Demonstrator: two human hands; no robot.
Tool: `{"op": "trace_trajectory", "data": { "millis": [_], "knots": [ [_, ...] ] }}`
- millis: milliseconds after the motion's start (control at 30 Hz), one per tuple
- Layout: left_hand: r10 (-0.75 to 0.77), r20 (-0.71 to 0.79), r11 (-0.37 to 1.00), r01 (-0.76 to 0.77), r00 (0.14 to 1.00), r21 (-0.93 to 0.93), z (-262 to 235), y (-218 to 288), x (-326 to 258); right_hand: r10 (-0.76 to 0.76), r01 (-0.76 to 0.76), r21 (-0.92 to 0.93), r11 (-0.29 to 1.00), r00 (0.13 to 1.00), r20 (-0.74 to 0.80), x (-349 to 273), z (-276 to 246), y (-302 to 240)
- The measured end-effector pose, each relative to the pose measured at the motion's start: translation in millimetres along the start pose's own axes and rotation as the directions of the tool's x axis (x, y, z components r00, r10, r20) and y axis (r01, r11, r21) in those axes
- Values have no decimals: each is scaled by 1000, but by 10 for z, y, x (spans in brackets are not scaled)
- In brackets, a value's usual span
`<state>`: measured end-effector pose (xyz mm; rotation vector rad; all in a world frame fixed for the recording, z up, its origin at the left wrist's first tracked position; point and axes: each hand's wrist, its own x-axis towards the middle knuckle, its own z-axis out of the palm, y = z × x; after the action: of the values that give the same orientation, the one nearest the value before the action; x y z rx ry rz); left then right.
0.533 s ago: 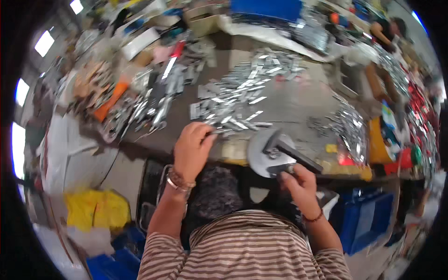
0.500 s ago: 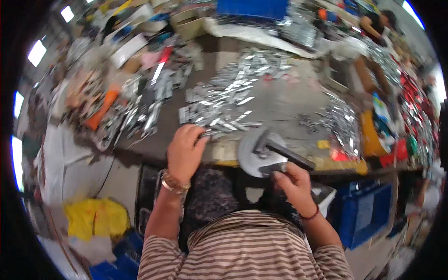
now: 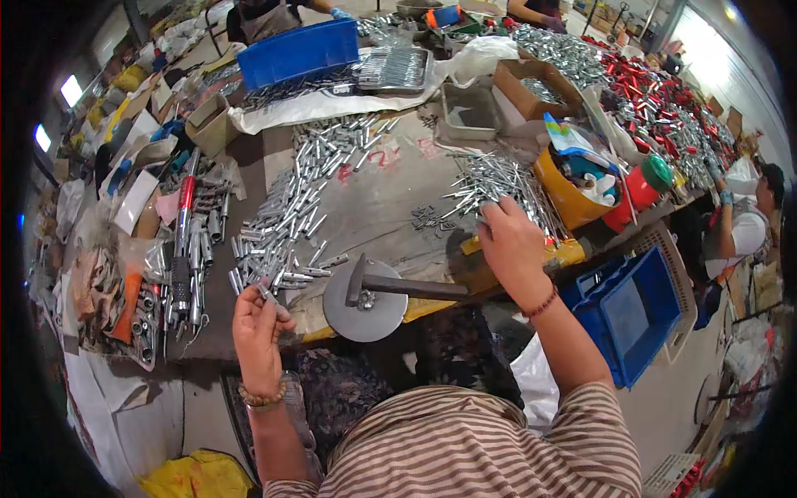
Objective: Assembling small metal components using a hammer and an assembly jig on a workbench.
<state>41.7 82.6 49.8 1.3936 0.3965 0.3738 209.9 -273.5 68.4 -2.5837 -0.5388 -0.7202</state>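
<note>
Between thumb and fingers, my left hand (image 3: 259, 336) pinches a short silver metal tube (image 3: 267, 292). It is beside the near end of a heap of similar tubes (image 3: 286, 212) on the table. My right hand (image 3: 516, 253) has its fingertips drawn together at the near edge of a pile of thin metal rods (image 3: 498, 178); what they grip, if anything, is hidden. Between my hands, a hammer (image 3: 415, 287) lies across a round grey metal disc (image 3: 365, 325) at the table's front edge. A few tiny metal parts (image 3: 366, 300) sit on the disc by the hammer head.
Small dark clips (image 3: 432, 219) lie left of the rods. A yellow container (image 3: 569, 195) with bottles stands right of them. At left are tools and an orange-handled one (image 3: 129, 303). A blue crate (image 3: 299, 54) stands at the back, another blue crate (image 3: 639, 319) low at right. Other people work around the table.
The view has swung right and steadied. My right hand has left the disc and reached the rod pile. My left hand has come back from the tube heap, a tube now showing in its fingers.
</note>
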Motion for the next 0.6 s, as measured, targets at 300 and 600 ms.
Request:
{"op": "trace_trajectory", "data": {
  "millis": [300,600],
  "knots": [
    [-69,215,997,63,974,35,339,-170,-150,-153,170,-308,936,985,80,119,267,157],
    [-20,268,908,-95,963,409,610,-146,-225,100,-464,730,502,870,484,-376,72,-714]
  ]
}}
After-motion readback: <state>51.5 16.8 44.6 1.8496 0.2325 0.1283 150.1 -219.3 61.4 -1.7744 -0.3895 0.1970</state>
